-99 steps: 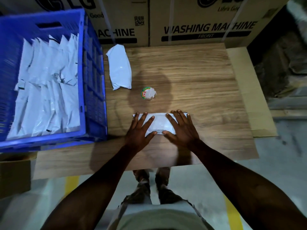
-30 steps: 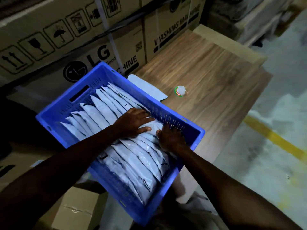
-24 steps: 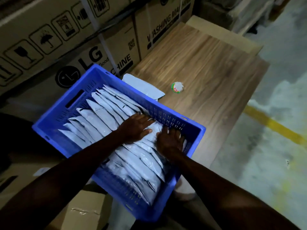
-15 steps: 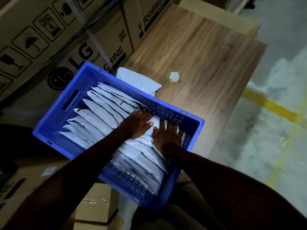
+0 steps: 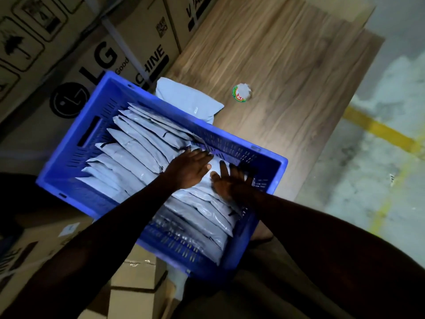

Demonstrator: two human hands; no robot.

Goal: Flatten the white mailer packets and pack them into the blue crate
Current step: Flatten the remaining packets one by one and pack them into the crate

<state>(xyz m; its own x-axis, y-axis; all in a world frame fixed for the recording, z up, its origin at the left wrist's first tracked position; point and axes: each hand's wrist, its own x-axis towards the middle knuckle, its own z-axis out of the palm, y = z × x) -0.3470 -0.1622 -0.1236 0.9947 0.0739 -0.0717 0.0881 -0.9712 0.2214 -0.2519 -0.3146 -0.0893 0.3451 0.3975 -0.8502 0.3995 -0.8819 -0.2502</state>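
The blue crate (image 5: 279,161) holds several white mailer packets (image 5: 128,155) laid in overlapping rows. Both my hands are inside it near its right wall. My left hand (image 5: 188,170) lies flat with straight fingers on a white packet (image 5: 215,166) at the top of the stack. My right hand (image 5: 230,181) presses beside it, fingers spread toward the crate wall. One more white mailer packet (image 5: 190,103) lies on the wooden table just beyond the crate's far rim, puffier than the packed ones.
The wooden table (image 5: 287,65) carries a small round white object with a red and green label (image 5: 241,93). Large cardboard washing machine boxes (image 5: 96,56) stand behind the crate. Smaller cartons (image 5: 135,277) sit under the crate's near side. Concrete floor with a yellow line (image 5: 379,132) lies right.
Earlier both hands pressed a packet flat on the table; now they press it among the packets in the crate. Over the last second my fingers straightened and the view shifted slightly.
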